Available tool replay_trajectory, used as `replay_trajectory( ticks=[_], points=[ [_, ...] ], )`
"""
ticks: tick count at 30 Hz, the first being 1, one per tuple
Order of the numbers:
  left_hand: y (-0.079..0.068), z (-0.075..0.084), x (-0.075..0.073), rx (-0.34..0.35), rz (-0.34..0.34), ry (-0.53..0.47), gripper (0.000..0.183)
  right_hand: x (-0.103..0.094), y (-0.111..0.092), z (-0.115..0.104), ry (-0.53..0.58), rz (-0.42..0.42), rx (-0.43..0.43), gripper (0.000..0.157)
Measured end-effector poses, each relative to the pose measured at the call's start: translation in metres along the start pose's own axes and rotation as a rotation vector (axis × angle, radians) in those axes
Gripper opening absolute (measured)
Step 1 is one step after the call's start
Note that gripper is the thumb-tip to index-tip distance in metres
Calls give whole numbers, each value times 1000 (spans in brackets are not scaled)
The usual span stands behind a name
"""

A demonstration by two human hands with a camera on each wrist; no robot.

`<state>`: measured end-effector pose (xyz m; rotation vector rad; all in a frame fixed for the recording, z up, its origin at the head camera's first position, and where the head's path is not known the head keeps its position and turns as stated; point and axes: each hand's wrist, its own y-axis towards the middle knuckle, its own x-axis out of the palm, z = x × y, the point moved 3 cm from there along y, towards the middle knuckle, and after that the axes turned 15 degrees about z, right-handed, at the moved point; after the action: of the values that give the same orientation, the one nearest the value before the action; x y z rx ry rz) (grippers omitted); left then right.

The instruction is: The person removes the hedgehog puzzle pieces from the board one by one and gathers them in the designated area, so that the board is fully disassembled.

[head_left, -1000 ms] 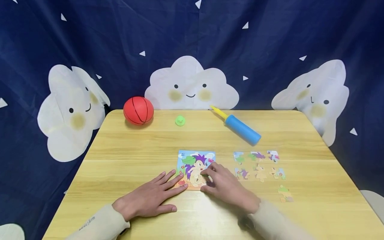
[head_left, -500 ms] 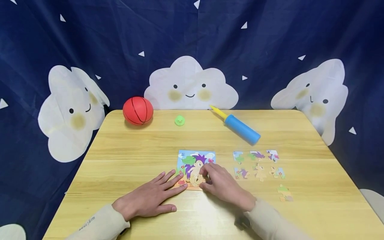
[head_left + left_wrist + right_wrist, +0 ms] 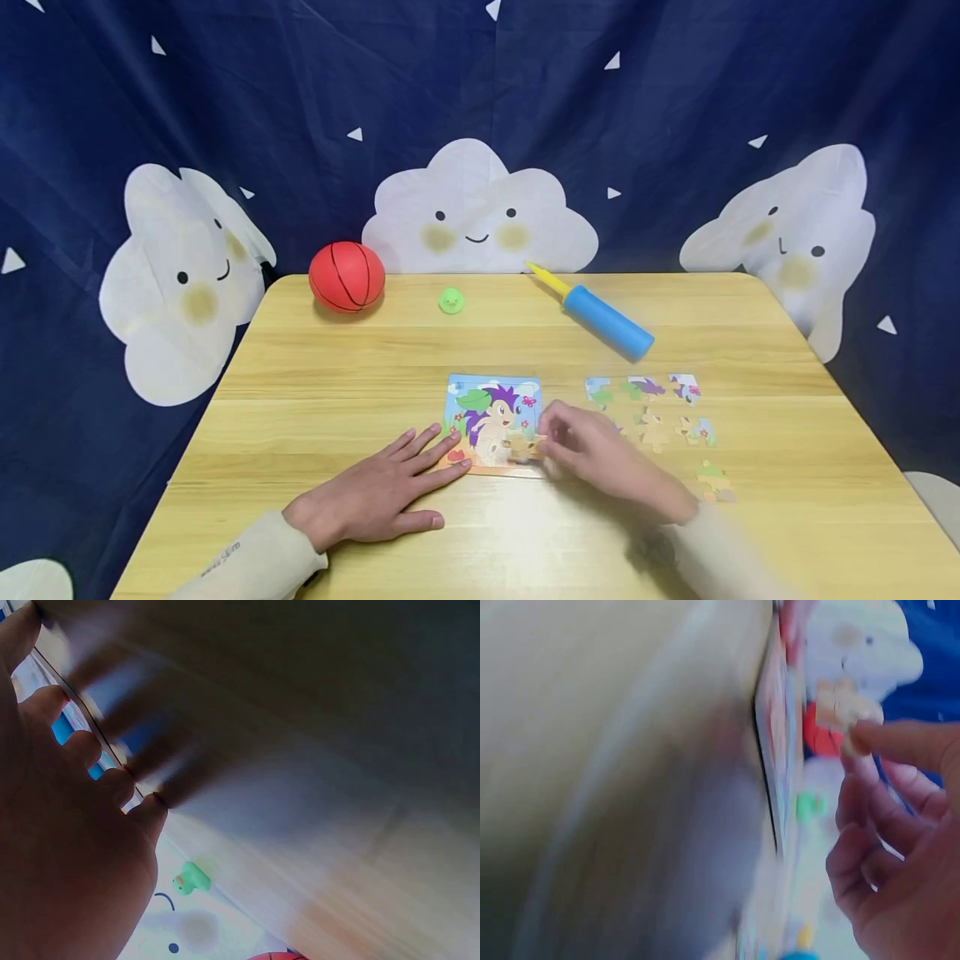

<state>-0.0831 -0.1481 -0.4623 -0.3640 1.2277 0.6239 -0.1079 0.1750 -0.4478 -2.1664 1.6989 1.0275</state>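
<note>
My left hand (image 3: 382,492) lies flat with spread fingers, its fingertips resting on the lower left edge of a puzzle board (image 3: 491,380) that shows a purple-haired hedgehog. In the left wrist view the fingers (image 3: 84,748) reach the board's edge. Thumb and fingers of my right hand (image 3: 592,446) pinch a jigsaw piece (image 3: 844,705), tan with an orange edge, raised above the board's lower right part. Right of that hand, loose jigsaw pieces (image 3: 654,429) lie on the table, and the hand partly hides one of them.
At the back of the table (image 3: 360,358) stand a red ball (image 3: 347,277) and a small green duck (image 3: 452,301). A blue pump (image 3: 607,322) with a yellow nozzle lies behind the loose pieces. A dark blue curtain (image 3: 300,92) with clouds hangs behind.
My right hand has moved right, from over the board's lower right part to its right edge, with the jigsaw piece now visible in its pinch. My left hand has stayed in place.
</note>
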Motion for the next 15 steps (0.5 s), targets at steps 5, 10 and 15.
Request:
replay_trajectory(
  ticks=[5,10,15],
  points=[
    [0,1,-1,-3,0,-6,67,-44,-21,23,-31,42,8,13],
    [0,2,-1,-3,-1,-6,67,-83,-45,43,-51,85,5,18],
    [0,1,0,-3,1,-7,67,-109,-66,59,-72,106,61,16]
  ],
)
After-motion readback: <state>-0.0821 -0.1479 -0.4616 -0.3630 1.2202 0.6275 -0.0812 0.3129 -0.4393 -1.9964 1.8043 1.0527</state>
